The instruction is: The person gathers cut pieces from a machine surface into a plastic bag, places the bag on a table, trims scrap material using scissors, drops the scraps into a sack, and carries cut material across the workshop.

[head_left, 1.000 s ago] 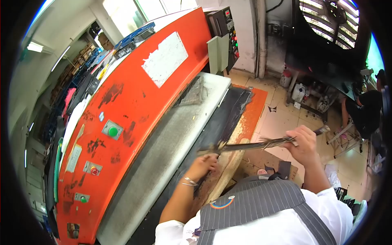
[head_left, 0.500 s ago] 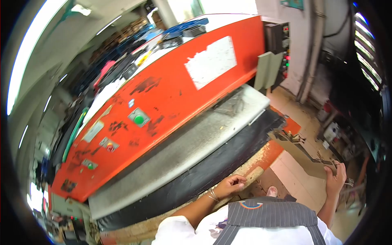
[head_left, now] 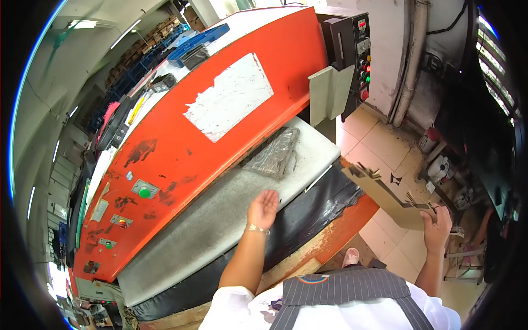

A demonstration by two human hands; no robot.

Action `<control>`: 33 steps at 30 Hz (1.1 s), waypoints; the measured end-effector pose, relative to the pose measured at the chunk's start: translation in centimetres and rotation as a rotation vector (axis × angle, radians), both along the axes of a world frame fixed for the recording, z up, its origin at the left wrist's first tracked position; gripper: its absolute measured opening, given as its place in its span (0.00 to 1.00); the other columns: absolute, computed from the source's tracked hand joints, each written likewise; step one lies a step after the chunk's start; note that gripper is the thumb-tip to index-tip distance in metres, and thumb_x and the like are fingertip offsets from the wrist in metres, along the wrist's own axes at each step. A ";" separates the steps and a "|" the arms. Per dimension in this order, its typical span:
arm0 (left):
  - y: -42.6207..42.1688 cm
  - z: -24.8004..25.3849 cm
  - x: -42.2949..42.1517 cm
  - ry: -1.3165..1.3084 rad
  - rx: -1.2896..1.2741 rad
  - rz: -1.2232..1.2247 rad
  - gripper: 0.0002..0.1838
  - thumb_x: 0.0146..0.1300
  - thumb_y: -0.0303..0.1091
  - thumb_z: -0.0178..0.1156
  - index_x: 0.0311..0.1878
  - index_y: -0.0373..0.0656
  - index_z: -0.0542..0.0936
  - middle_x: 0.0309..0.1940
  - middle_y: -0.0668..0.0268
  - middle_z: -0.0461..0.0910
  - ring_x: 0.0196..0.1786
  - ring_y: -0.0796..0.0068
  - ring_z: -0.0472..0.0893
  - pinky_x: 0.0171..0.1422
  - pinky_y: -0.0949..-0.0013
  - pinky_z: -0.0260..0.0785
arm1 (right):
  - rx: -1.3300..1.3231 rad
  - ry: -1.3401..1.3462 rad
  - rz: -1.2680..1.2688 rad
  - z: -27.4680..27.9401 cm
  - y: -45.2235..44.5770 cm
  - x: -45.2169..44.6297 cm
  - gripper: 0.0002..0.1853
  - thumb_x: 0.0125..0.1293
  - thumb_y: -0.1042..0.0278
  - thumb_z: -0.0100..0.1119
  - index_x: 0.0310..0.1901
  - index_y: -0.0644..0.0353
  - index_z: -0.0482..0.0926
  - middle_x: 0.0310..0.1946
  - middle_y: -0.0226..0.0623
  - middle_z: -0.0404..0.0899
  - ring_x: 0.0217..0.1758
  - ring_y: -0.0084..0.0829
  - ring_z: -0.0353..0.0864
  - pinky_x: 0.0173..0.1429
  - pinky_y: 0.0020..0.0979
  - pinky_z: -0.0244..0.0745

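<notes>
My left hand (head_left: pixel 263 209) is held palm up with its fingers stretched out, over the near edge of the white padded slab (head_left: pixel 220 212), and holds nothing. A bundle in clear wrap (head_left: pixel 273 155) lies at the far end of that slab, beyond my left hand. At the right, my right hand (head_left: pixel 437 224) grips the end of a flat brown board (head_left: pixel 388 199), thumb on its face. The board slants up to the left, with dark torn strips sticking up from its top edge.
A large orange machine (head_left: pixel 159 159) with green and red buttons rises over the slab. Black padding (head_left: pixel 300 220) runs along the near side. A control box (head_left: pixel 360 60) stands behind. A person's arm (head_left: pixel 484 234) and a stool (head_left: pixel 465 261) are at the right.
My left hand has moved from the near wooden edge forward over the white slab and opened. My right hand still grips the board, which was seen edge-on earlier. The view has shifted.
</notes>
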State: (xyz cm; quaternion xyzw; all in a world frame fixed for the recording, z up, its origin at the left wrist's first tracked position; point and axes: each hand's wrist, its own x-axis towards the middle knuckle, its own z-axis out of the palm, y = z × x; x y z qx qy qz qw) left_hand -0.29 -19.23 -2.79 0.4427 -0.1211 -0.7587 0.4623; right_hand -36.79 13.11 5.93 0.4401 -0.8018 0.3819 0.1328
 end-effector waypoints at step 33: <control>11.7 -6.0 3.2 -0.020 0.125 -0.176 0.22 0.64 0.29 0.63 0.60 0.37 0.72 0.53 0.57 0.79 0.54 0.59 0.81 0.63 0.54 0.73 | -0.092 -0.050 0.160 -2.2 -2.9 -9.9 0.15 0.46 0.66 0.72 0.34 0.63 0.80 0.27 0.43 0.77 0.33 0.46 0.75 0.37 0.41 0.70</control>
